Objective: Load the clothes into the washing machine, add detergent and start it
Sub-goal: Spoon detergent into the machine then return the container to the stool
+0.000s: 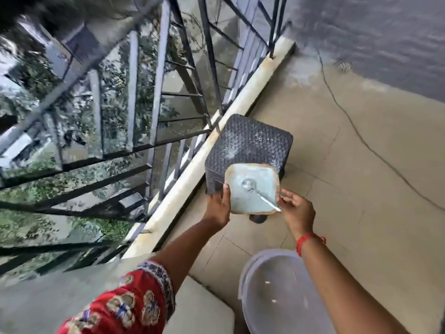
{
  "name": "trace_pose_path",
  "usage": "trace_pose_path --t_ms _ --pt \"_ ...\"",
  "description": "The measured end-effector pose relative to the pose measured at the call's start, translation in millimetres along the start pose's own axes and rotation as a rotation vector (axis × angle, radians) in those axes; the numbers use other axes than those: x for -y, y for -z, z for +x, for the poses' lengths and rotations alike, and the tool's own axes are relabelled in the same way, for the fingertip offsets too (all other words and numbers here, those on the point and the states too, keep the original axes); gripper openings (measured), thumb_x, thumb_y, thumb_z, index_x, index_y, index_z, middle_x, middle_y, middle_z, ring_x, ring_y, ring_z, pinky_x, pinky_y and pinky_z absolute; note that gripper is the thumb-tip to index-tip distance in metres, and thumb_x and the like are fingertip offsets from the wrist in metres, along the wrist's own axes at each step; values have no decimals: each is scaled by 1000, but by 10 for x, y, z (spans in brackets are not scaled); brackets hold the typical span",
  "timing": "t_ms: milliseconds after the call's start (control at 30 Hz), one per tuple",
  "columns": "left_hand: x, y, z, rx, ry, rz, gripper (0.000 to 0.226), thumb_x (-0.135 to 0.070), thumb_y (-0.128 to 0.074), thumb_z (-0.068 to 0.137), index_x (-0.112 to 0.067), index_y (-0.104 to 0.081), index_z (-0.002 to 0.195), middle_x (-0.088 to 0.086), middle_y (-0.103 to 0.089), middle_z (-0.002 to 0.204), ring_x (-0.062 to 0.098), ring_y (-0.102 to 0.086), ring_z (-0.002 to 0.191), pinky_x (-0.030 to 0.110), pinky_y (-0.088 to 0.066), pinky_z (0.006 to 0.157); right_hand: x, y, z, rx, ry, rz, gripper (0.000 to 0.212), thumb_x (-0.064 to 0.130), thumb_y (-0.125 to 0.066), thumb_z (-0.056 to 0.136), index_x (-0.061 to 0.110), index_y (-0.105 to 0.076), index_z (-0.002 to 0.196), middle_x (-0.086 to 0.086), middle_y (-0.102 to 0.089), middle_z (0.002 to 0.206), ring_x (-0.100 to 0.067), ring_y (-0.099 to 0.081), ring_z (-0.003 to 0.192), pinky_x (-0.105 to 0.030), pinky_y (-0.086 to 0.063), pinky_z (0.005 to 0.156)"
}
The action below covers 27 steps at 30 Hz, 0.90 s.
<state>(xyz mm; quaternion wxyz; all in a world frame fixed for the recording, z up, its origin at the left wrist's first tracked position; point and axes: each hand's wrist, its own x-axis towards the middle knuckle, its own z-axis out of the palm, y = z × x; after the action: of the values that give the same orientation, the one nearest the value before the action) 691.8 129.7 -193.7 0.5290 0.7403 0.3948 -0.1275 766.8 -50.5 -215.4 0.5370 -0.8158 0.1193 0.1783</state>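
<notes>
A square detergent tub (243, 196) full of pale powder is held over a dark woven stool (248, 143). My left hand (218, 208) grips the tub's left edge. A metal spoon (261, 196) lies in the powder, its bowl near the middle. My right hand (297, 210) pinches the spoon's handle end at the tub's right rim. A translucent round lid (272, 292) shows at the bottom, under my right forearm. Neither the washing machine's drum nor the clothes can be seen.
A dark metal railing (154, 104) on a pale kerb (216, 145) runs along the balcony's left side, with greenery far below. The tiled floor (361, 189) spreads to the right, crossed by a thin cable (356, 126). A grey wall (385, 39) stands behind.
</notes>
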Motion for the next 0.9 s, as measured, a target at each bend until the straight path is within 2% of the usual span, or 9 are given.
trace_pose_path --t_ms 67,133,233,333,433,533,633,767,900 --pt "118 -147 367 37 10 114 61 -31 -40 102 -15 -11 153 12 -16 158 35 -15 143 38 -24 113 -156 -151 311 -18 10 -32 28 11 -73 81 6 -71 108 -12 -74 101 -18 -69 91 -39 -55 91" --pt "174 -275 718 23 28 116 65 -53 -23 99 -13 -24 150 17 -25 155 35 -23 142 42 -20 116 -310 -295 614 -45 21 -31 27 12 -73 81 6 -72 106 -12 -74 100 -18 -69 90 -36 -55 90" --pt "236 -426 1174 16 -17 192 60 -49 -20 100 -15 -25 150 17 -28 154 33 -25 142 37 -19 115 -497 -480 993 -71 25 -32 27 13 -73 81 7 -72 107 -12 -74 101 -15 -68 89 -32 -55 89" --pt "249 -537 1466 -9 47 126 94 -78 -12 81 -15 -29 149 15 -28 155 33 -24 142 43 -18 117 -636 -627 1216 -87 60 -63 27 11 -70 82 6 -71 108 -13 -74 103 -11 -66 87 -18 -51 83" --pt "230 -662 1571 -20 -45 128 69 -61 -15 96 -20 -21 152 14 -14 160 31 -9 146 41 -3 118 -695 -707 1325 -101 109 -134 27 7 -67 84 3 -70 111 -16 -73 103 -9 -63 85 -4 -42 72" --pt "201 -686 1634 -30 -8 78 71 -65 -16 95 -26 -12 154 12 -5 161 30 1 148 41 2 117 -685 -738 1373 -109 143 -169 26 11 -63 89 5 -70 113 -18 -72 105 -19 -69 93 -11 -42 78" --pt "128 -595 1519 6 32 148 74 -69 -11 92 -28 -2 154 7 1 162 32 4 148 46 4 117 -644 -730 1348 -130 206 -306 28 21 -51 97 8 -70 112 -22 -71 104 -33 -66 98 -27 -40 79" --pt "66 -300 942 -21 -19 273 74 -62 -15 96 -19 5 154 7 5 162 27 4 149 46 4 117 -429 -664 1084 -86 349 -391 42 22 -39 89 -1 -68 109 -29 -68 99 -43 -60 95 -35 -35 79" --pt "108 140 248 -114 -83 478 77 -62 -20 96 -17 3 154 6 8 162 29 9 148 45 2 120 -67 -611 639 -29 521 -505 45 18 -34 92 -2 -60 122 -28 -62 117 -47 -54 102 -42 -40 89"
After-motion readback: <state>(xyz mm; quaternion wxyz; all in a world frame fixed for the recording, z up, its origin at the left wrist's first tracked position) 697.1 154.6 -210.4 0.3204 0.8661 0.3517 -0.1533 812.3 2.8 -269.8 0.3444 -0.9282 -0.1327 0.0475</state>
